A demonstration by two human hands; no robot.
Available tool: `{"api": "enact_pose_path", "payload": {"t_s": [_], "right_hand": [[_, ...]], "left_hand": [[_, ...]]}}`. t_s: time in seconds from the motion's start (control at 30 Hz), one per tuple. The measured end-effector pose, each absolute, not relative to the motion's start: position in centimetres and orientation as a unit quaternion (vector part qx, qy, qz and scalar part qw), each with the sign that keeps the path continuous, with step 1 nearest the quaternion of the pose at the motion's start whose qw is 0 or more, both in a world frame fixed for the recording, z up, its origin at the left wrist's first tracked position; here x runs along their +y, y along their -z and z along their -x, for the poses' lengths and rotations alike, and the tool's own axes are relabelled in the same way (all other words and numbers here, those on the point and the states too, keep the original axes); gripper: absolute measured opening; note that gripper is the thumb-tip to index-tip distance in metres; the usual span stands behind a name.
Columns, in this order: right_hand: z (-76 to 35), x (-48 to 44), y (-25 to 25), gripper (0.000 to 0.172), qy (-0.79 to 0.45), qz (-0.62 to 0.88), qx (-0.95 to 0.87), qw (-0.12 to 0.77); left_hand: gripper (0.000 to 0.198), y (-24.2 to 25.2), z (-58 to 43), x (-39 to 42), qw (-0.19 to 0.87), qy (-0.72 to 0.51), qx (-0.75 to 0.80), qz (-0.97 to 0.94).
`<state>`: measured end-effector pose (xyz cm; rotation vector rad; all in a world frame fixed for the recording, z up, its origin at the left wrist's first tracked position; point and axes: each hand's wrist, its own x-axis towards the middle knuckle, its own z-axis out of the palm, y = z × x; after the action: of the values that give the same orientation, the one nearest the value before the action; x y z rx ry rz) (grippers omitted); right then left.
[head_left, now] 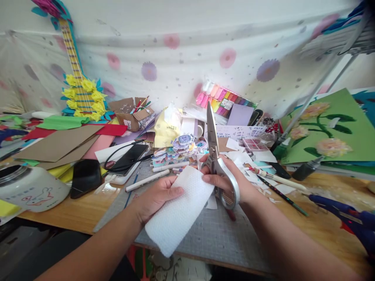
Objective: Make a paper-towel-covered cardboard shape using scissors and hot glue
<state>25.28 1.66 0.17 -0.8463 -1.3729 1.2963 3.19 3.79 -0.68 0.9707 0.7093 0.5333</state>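
My left hand (159, 195) grips a folded white sheet of textured material (181, 212), like a soft wipe or paper towel, with the thumb on top. The sheet hangs over the front of the grey cutting mat (222, 234). In my right hand (225, 177) is a pair of metal scissors (213, 136), blades up and together, handle loops at the palm. My right fingertips are at the sheet's upper right corner; whether they pinch it I cannot tell. Behind the hands lie a pile of paper cutouts (183, 146) and a white marker (148, 180).
At left stand a white jar (32, 189), a black phone (129, 158) with a cable, and cardboard sheets (61, 144). A blue glue gun (345, 214) lies at right near a green flower picture (331, 128). Colourful clay packs (224, 99) lean at the back.
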Motion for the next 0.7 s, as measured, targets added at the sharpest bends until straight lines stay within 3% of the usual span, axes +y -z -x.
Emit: {"api": "enact_pose_path", "payload": {"t_s": [0.1,0.27,0.4,0.7], "right_hand": [[-24.8,1.6,0.0,0.035,-0.547,0.333,-0.538,0.549],[-23.5,1.5,0.9,0.038,-0.559,0.352,-0.475,0.582],[-23.0,1.8,1.7,0.045,-0.516,0.387,-0.46,0.611],[-23.5,1.5,1.3,0.037,-0.434,0.443,-0.525,0.583]], "left_hand": [[0.041,0.4,-3.4,3.8,0.768,-0.283,0.333,-0.47],[0.028,-0.2,-3.6,3.5,0.636,-0.387,0.397,-0.537],[0.028,-0.5,-3.7,3.3,0.558,-0.431,0.434,-0.56],[0.03,0.4,-3.9,3.3,0.704,-0.348,0.407,-0.466]]}}
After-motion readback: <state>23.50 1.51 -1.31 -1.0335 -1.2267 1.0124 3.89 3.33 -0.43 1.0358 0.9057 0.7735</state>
